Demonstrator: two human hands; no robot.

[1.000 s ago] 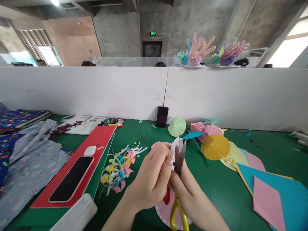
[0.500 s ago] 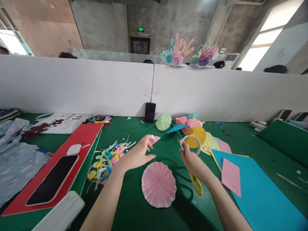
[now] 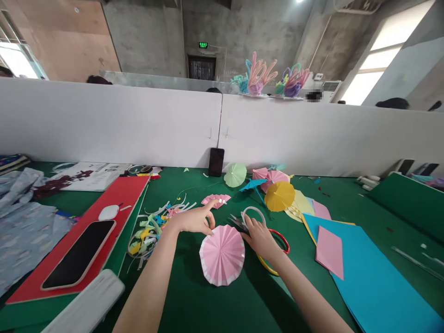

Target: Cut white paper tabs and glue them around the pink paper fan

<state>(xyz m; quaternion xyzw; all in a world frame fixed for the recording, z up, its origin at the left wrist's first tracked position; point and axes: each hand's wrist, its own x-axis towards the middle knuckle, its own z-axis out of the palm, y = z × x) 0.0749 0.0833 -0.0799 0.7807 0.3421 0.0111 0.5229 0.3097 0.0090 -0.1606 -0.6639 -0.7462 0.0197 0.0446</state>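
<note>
A round pink pleated paper disc point(image 3: 222, 256) with white tape along its scalloped rim lies before me. My left hand point(image 3: 196, 219) pinches its upper edge between thumb and fingers, one finger stretched out with small white tape pieces at its tip. Just past that finger is a small pink pleated paper fan point(image 3: 211, 199). To the right of the disc, my right hand point(image 3: 260, 238) is closed around scissors point(image 3: 280, 239) with red and yellow handles, their blades pointing up and left. A white tape roll point(image 3: 255, 209) is at its fingers.
Small paper umbrellas in green point(image 3: 236, 175), yellow point(image 3: 279, 196), pink and blue stand ahead. Paper scraps point(image 3: 149, 233) lie left, beside a red folder point(image 3: 132, 194) bearing a phone point(image 3: 79, 256). Blue sheets point(image 3: 367, 277) lie right. A dark phone point(image 3: 216, 162) leans on the white partition point(image 3: 138, 120).
My right hand has come left and lower with the scissors and tape roll. My left hand has moved down onto the disc, which has shifted slightly up and left. The small fan is uncovered.
</note>
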